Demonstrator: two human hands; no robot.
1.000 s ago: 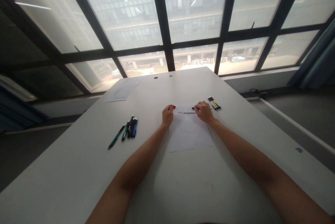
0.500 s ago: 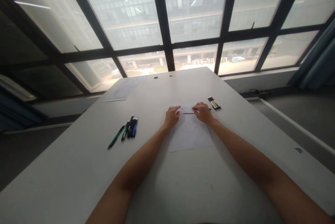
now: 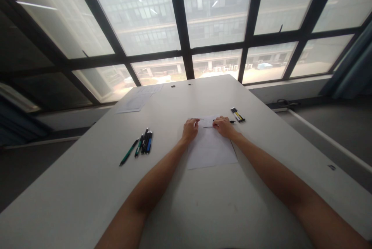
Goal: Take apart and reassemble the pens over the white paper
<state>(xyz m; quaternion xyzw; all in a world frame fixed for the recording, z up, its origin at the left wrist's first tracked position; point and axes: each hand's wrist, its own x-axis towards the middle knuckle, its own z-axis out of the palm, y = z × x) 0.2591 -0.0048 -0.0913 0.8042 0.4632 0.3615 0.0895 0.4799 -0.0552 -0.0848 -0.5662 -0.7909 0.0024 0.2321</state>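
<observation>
A white sheet of paper (image 3: 212,154) lies on the table under both hands. At its upper left rests my left hand (image 3: 190,130), index finger stretched out and thumb a little apart from it. A small thin piece close to that fingertip is too small to name. My right hand (image 3: 223,127) is closed at the paper's upper right, its fingertips on the end of a thin dark pen refill (image 3: 208,127) that points left. Behind the right hand, parts of a black pen barrel (image 3: 233,121) show; the hand hides its middle.
Several black, green and blue pens (image 3: 143,142) lie left of my left arm. A small group of black, white and yellow pens (image 3: 238,114) is beyond my right hand. Printed sheets (image 3: 130,103) lie at the white table's far left, near the windows.
My right hand has shifted slightly left and its fingers have curled, with the refill moving a little lower. More of the black barrel shows behind it. My left hand has barely moved.
</observation>
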